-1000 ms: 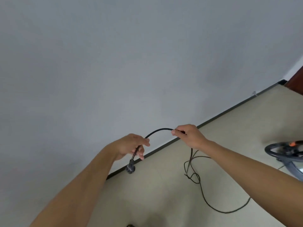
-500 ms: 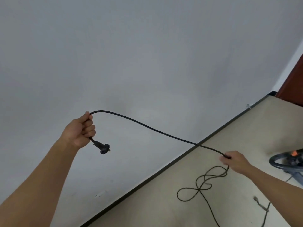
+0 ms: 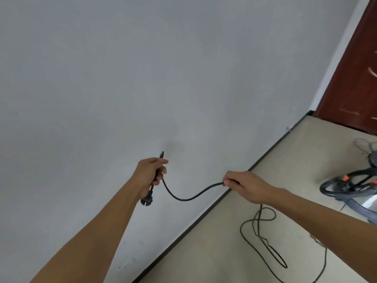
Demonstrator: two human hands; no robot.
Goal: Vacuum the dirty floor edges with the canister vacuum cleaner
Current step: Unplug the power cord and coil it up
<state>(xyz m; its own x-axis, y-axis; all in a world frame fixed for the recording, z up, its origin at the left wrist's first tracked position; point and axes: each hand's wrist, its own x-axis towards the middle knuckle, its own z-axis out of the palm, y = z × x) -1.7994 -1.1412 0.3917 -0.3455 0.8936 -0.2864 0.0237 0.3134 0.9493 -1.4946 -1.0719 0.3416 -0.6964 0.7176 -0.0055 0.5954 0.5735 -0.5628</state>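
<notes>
A black power cord point(image 3: 189, 198) sags in a short curve between my two hands in front of the grey wall. My left hand point(image 3: 152, 173) is closed on a doubled loop of the cord, and the black plug point(image 3: 146, 200) hangs just below it. My right hand point(image 3: 243, 185) grips the cord further along, above the floor edge. From there the cord drops and lies in loose loops on the beige floor point(image 3: 263, 237). The canister vacuum cleaner point(image 3: 353, 190), grey with a black handle ring and orange parts, stands at the right edge, partly cut off.
A black skirting strip point(image 3: 204, 215) runs diagonally where wall meets floor. A dark red-brown door point(image 3: 355, 78) stands at the top right. A pale object point(image 3: 365, 144) lies on the floor in front of the door.
My hands have come closer together: the left moved right and down with the plug, the right moved up and left along the cord. The stretched cord now sags, with a loop in my left hand.
</notes>
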